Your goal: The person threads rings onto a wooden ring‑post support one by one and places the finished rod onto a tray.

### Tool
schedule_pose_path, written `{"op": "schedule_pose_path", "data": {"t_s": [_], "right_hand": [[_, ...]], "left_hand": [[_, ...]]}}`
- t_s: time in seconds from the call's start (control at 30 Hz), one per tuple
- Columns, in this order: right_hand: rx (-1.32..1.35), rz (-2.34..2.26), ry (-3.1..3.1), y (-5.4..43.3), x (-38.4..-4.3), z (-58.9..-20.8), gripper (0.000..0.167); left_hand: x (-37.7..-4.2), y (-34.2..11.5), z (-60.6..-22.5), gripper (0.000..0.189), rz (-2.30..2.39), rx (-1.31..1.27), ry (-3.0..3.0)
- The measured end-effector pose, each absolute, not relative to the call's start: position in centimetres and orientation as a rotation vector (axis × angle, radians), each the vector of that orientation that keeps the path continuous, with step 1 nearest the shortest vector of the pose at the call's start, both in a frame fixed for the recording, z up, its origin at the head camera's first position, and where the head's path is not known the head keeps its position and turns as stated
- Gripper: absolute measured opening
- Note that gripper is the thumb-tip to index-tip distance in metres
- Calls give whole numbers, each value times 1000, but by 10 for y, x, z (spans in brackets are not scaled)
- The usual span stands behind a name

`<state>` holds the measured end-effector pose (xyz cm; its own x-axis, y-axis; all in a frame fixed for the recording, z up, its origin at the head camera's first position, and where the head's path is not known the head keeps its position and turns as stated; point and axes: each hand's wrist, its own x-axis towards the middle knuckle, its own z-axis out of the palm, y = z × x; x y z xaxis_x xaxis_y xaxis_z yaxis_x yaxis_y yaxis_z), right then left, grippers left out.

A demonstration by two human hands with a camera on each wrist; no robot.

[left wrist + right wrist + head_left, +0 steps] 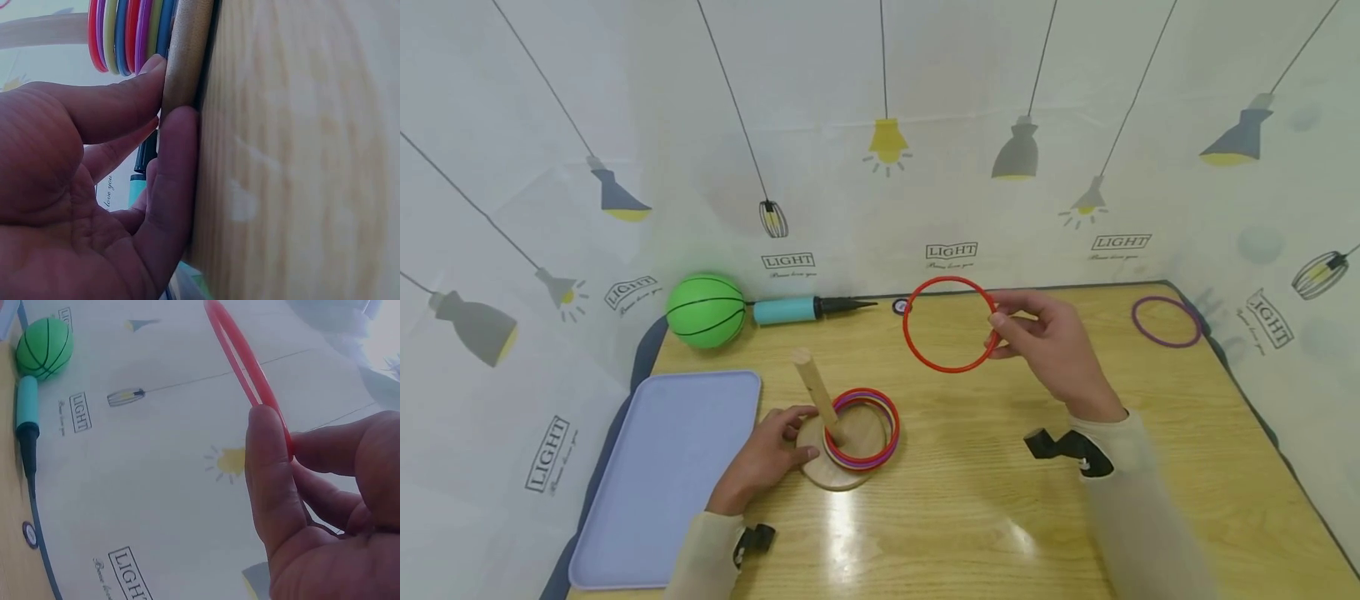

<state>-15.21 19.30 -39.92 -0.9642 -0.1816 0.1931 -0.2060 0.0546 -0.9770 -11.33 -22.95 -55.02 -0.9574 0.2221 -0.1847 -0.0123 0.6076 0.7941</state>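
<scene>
My right hand [1045, 337] pinches a thin red ring [952, 371] by its right side, thumb against fingers, raised above the table and to the right of a wooden ring-toss stand. In the right wrist view the red ring [240, 353] appears nearly edge-on between thumb and fingertips. Around the stand's post [814, 387] lies a stack of coloured rings [896, 425], red, purple, yellow and blue, on the round base [823, 477]. My left hand [767, 450] grips that base at its left edge; the left wrist view shows thumb and finger on the wooden rim [184, 69].
A purple ring [1174, 345] lies far right. Along the back are a green ball [706, 311], a blue hand pump [786, 311] and a small round object [900, 307]. A lavender tray [677, 467] lies left. Lamp-print sheeting [850, 200] surrounds the table.
</scene>
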Motion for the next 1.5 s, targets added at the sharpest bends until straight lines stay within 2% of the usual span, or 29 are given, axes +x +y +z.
{"op": "schedule_pose_path", "data": {"t_s": [0.63, 0.93, 1.5], "right_hand": [[610, 2295, -2091, 110, -145, -373, 28], [667, 2391, -2138, 80, -150, -389, 30], [650, 2509, -2265, 55, -158, -417, 30]], "left_hand": [[-113, -230, -550, 58, 1255, 155, 2564], [-113, -232, -551, 57, 1261, 166, 2563], [-111, -232, -551, 58, 1291, 148, 2548]]}}
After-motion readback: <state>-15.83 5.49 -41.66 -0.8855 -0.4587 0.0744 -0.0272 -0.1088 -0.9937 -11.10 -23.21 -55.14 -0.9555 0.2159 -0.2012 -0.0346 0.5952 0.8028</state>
